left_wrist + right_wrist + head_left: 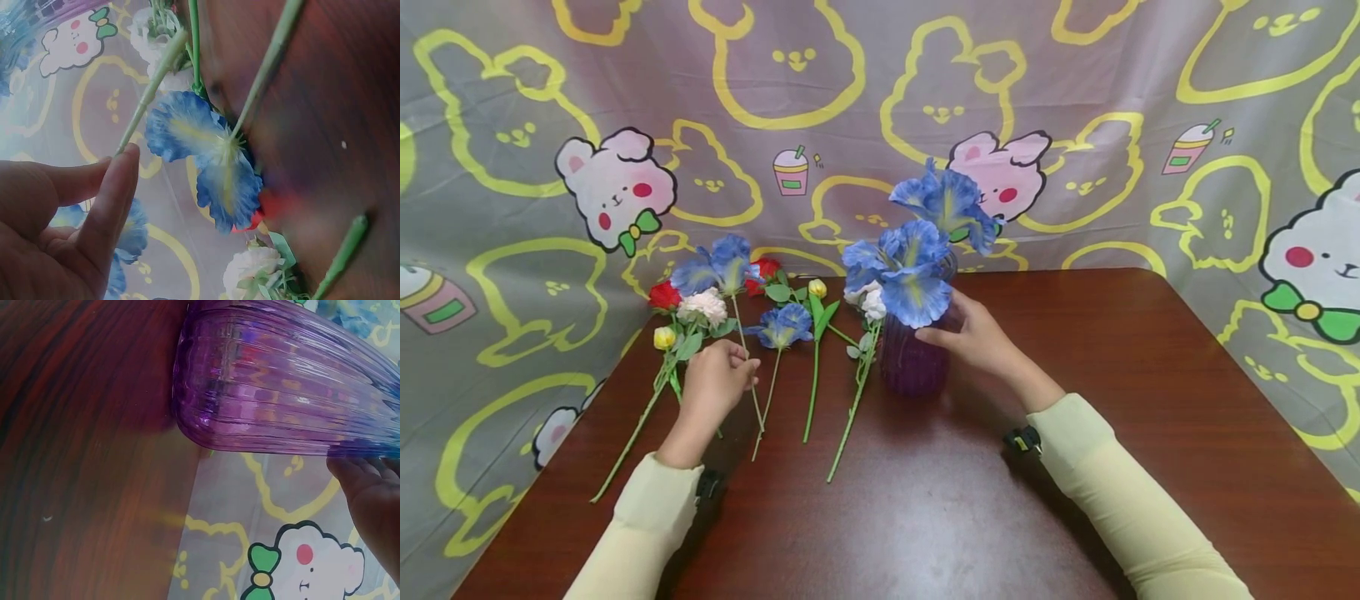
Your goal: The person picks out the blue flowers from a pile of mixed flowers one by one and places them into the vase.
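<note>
My left hand (715, 372) pinches the stem of a blue iris (727, 262) between thumb and fingertips, its bloom raised above the other flowers. In the left wrist view, the pinched stem (153, 90) points up and the bloom is partly hidden behind the hand. At the ribbed purple vase (914, 371), my right hand (983, 335) holds the upper side, thumb in front. The right wrist view shows the see-through vase (269, 394) with fingers against its wall. Blue irises (917, 287) rise from the vase and hide its mouth.
Another blue iris (782, 325) lies beside the held stem. Around it on the brown table (880, 533) are red roses (664, 295), a pale pink flower (703, 307), yellow tulips (817, 288) and a white flower (873, 303) beside the vase. A patterned curtain (850, 100) hangs behind.
</note>
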Tool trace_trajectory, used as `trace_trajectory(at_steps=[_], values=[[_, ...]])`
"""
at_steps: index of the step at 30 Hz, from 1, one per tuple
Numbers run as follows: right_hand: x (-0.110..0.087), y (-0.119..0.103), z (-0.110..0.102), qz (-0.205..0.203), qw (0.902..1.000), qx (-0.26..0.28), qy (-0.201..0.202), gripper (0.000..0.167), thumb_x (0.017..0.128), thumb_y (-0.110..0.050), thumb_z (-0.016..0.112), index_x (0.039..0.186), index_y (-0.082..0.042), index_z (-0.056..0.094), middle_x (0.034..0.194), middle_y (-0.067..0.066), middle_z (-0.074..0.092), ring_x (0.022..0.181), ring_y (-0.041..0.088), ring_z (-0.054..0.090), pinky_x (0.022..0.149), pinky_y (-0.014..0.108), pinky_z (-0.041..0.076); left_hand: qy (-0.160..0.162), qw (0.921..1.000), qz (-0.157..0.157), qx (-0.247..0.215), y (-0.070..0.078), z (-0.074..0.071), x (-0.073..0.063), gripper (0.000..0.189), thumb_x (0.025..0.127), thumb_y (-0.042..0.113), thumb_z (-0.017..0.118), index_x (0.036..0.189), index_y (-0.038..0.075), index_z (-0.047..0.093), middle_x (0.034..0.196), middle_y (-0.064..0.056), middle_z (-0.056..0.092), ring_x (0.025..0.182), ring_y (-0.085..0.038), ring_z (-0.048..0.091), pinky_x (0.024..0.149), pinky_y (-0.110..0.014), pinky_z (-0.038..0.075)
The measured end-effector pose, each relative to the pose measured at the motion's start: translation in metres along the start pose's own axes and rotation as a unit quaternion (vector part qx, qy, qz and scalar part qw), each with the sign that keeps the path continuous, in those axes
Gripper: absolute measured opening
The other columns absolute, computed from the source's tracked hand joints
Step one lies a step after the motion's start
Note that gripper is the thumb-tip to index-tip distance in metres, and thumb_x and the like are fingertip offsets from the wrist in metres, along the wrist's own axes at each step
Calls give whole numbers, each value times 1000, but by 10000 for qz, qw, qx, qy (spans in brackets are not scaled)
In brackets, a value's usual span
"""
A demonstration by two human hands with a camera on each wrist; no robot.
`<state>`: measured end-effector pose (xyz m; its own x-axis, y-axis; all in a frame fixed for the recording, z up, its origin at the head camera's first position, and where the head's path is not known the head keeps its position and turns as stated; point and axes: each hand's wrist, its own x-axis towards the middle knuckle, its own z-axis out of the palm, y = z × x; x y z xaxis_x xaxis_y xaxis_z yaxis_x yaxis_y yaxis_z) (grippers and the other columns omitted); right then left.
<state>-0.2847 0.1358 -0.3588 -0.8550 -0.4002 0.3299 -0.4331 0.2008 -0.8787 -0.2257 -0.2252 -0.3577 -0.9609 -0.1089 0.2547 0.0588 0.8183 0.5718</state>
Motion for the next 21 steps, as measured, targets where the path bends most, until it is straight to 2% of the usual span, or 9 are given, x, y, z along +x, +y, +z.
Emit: trace_trajectory(at_steps=[6, 10, 14, 18, 21], values=[[-9, -26, 1, -58, 9997, -231, -32, 66, 89, -3, 70, 145, 4, 37, 137, 21, 52, 125, 32, 51, 100, 41, 43, 275, 9990, 166, -315, 7, 7, -1, 15, 90, 7, 68, 90, -6, 62, 75, -15, 70, 59, -20, 69, 49, -25, 49], [-11, -31, 1, -170, 9989, -429, 36, 63, 89, -3, 70, 143, 5, 40, 134, 22, 54, 122, 33, 53, 99, 43, 44, 488, 9973, 427, -342, 11, 11, 0, 16, 90, 8, 69, 92, -6, 63, 76, -15, 70, 61, -22, 69, 53, -30, 51], [-10, -21, 1, -199, 9978, -614, 160, 62, 88, -8, 72, 142, 1, 43, 131, 19, 57, 119, 31, 56, 97, 44, 45, 657, 9941, 659, -559, 14, 16, 0, 17, 89, 6, 71, 92, -7, 62, 77, -17, 70, 63, -25, 70, 57, -34, 55], [-7, -5, 1, -288, 9963, -767, 254, 62, 88, -17, 74, 142, -6, 46, 129, 13, 60, 116, 25, 59, 96, 41, 47, 759, 9899, 812, -881, 19, 21, -1, 18, 87, 4, 72, 94, -9, 61, 78, -18, 70, 63, -26, 70, 57, -32, 56], [-8, -3, 1, -435, 9941, -958, 272, 62, 88, -20, 75, 142, -8, 47, 130, 10, 60, 118, 22, 57, 96, 39, 47, 859, 9854, 1007, -1067, 24, 24, -3, 18, 86, 3, 73, 94, -8, 61, 78, -17, 70, 63, -25, 70, 56, -29, 56]])
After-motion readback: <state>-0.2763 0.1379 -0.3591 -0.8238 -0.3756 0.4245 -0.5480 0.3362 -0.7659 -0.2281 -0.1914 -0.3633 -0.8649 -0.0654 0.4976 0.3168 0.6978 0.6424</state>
